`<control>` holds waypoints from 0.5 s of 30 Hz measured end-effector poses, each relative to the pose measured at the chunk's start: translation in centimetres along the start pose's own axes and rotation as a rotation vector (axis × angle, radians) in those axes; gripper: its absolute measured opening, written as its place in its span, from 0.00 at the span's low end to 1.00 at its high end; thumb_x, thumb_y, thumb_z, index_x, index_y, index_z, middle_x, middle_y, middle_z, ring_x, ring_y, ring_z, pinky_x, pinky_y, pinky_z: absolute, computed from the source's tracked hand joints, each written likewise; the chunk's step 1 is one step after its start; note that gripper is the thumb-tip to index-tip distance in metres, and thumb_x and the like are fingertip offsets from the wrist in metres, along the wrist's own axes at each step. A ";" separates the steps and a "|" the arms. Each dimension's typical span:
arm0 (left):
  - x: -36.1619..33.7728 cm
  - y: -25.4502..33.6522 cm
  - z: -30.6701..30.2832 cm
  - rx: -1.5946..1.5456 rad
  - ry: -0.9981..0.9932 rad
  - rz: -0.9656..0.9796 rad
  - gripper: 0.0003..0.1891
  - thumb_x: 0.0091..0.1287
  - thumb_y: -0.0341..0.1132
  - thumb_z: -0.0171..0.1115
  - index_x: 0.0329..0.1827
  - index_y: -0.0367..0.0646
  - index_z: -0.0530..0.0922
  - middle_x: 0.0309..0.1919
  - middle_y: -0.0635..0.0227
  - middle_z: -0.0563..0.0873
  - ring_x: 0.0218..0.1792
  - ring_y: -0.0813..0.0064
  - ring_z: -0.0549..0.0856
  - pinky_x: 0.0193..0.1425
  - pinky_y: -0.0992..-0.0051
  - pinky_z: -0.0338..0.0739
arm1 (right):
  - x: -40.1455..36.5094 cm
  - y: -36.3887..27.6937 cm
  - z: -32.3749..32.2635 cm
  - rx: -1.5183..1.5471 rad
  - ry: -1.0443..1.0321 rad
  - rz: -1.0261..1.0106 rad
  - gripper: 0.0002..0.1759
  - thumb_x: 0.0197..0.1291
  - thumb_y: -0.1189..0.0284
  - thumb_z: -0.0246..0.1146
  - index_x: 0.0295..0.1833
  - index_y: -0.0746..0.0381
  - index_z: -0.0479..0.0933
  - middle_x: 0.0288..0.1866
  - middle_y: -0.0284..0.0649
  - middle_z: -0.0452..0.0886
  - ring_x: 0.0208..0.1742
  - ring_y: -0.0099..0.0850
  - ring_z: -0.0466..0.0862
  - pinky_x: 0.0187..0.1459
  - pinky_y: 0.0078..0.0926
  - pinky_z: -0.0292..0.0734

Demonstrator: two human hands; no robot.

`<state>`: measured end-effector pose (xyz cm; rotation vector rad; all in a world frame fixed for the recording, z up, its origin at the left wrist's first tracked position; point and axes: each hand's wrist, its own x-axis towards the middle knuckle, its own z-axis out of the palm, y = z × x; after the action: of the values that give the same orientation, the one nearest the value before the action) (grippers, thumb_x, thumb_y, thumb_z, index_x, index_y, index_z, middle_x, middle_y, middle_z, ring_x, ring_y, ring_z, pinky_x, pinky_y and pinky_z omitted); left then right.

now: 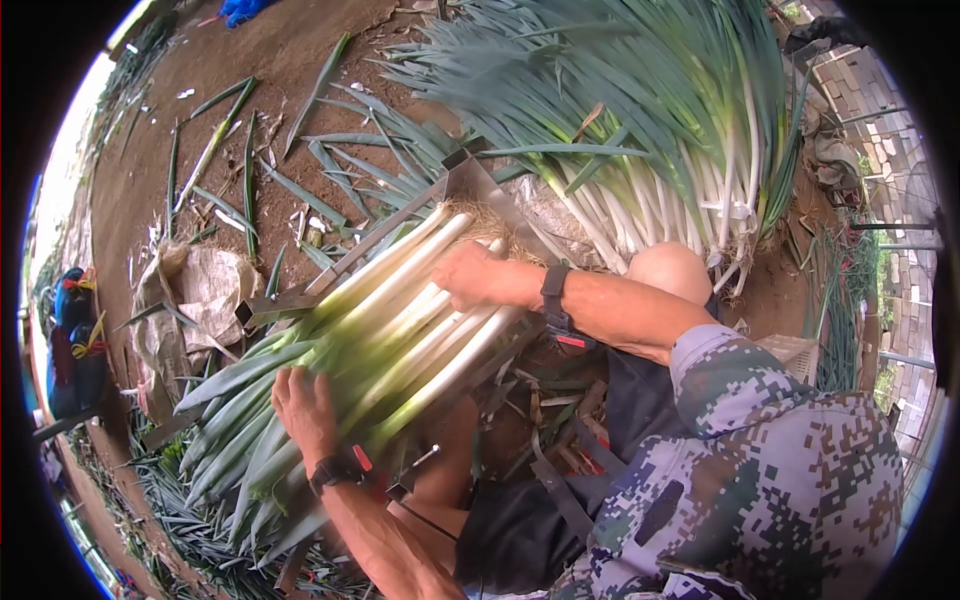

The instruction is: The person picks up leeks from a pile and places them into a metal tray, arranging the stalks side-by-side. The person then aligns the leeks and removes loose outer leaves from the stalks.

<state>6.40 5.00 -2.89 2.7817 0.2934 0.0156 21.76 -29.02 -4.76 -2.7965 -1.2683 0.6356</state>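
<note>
**Op 1:** Starting from the left, I'm seeing a crumpled sack (205, 290) lying on the ground (270, 60). Just past it I'm watching the left hand (305, 405), which is curling its fingers (288, 385) over the green leaf end of the bundle of green onions (400, 330).

**Op 2:** And where is that bundle lying?

**Op 1:** It's lying slantwise in a metal frame (270, 308), leaves pointing down-left and white stalks pointing up-right. The right hand (470, 275) is closing on the white ends, with its fingers wrapped down over them.

**Op 2:** How are you judging the handling?

**Op 1:** I'm reckoning it's fairly heavy as a bundle, and loose, since I'm not seeing any tie. The white stalks are looking firm and smooth, possibly slippery. The leaves are looking soft and are probably going to bend or bruise under a hard squeeze. So I'm favouring a hold on the stalks, with the leaf end only supported.

**Op 2:** And further right?

**Op 1:** A big pile of green onions (650, 120) is resting behind the person's bare knee (670, 270), well apart from the bundle.
</note>
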 end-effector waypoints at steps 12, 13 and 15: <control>-2.3 -0.5 3.2 0.075 0.158 0.007 0.22 0.77 0.44 0.53 0.67 0.40 0.75 0.70 0.52 0.74 0.72 0.49 0.69 0.75 0.52 0.62 | -11.2 16.3 -8.3 1.036 0.236 0.474 0.16 0.65 0.66 0.63 0.53 0.65 0.81 0.36 0.40 0.88 0.35 0.31 0.88 0.40 0.32 0.81; -2.3 -0.5 2.9 0.083 0.123 -0.020 0.23 0.78 0.45 0.52 0.68 0.41 0.75 0.72 0.54 0.72 0.73 0.53 0.68 0.77 0.56 0.59 | -12.3 17.5 -5.6 0.972 0.146 0.542 0.16 0.64 0.66 0.63 0.53 0.65 0.81 0.36 0.41 0.88 0.35 0.31 0.88 0.39 0.32 0.82; -2.3 -0.3 2.3 0.082 0.115 -0.023 0.21 0.79 0.42 0.51 0.69 0.40 0.75 0.72 0.54 0.73 0.74 0.54 0.68 0.76 0.56 0.61 | -14.0 19.8 1.1 0.850 -0.025 0.612 0.16 0.62 0.66 0.64 0.52 0.64 0.82 0.35 0.43 0.89 0.35 0.33 0.89 0.40 0.34 0.82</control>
<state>4.20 4.04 -5.09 2.8638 0.3626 0.1614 27.40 -52.60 -4.09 -2.3532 -0.0200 0.9324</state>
